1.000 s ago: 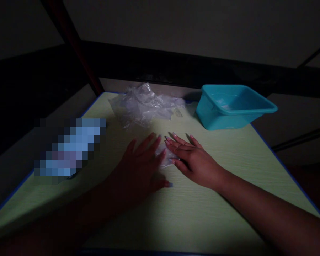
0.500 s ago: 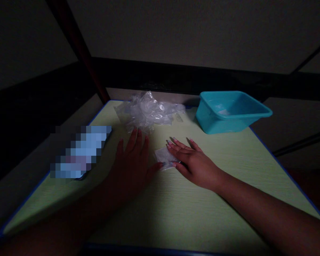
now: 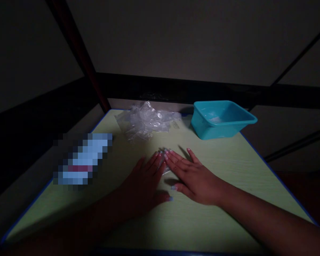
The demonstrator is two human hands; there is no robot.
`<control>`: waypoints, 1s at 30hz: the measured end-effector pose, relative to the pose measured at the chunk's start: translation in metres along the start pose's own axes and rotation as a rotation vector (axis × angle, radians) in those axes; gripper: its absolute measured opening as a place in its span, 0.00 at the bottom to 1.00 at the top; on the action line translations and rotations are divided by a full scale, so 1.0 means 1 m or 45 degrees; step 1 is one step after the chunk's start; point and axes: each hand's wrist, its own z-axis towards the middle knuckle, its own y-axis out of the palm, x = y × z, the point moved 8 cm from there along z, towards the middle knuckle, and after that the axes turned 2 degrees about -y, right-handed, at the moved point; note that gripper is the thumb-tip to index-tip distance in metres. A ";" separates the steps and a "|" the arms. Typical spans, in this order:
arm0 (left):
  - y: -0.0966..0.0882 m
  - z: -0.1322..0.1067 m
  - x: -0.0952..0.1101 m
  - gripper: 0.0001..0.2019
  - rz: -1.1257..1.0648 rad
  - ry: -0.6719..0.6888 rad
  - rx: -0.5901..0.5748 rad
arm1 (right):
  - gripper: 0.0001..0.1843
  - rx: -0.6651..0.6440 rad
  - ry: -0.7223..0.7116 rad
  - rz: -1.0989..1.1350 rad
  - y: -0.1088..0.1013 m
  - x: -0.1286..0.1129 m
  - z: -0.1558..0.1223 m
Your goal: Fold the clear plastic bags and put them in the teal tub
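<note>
Both hands lie over the middle of the table, fingertips meeting above a small clear plastic bag, which they mostly cover. My left hand is flat with fingers stretched and its thumb pointing right. My right hand also has its fingers out straight, the little finger raised a bit apart and the thumb toward the left thumb. Neither hand is closed around anything. Behind them sits a crumpled heap of clear plastic bags.
A turquoise plastic basin stands at the back right, with something pale inside. On the left lies a flat device with a blurred bright screen. The pale green table has a blue edge, and a dark wall rises behind it.
My left hand has moved right and down until its fingertips meet those of my right hand, now covering most of the small bag. The camera's view has tilted slightly up.
</note>
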 end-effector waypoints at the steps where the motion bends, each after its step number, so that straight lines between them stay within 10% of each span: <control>1: 0.001 0.000 0.000 0.44 -0.015 0.003 0.007 | 0.40 -0.018 -0.028 0.012 0.001 -0.005 -0.003; 20: -0.024 -0.004 0.004 0.44 -0.109 0.220 -0.136 | 0.42 0.016 -0.105 -0.259 0.008 -0.011 -0.015; 30: -0.029 -0.003 -0.009 0.27 -0.224 0.273 -0.267 | 0.36 0.008 -0.083 -0.184 0.004 -0.001 -0.011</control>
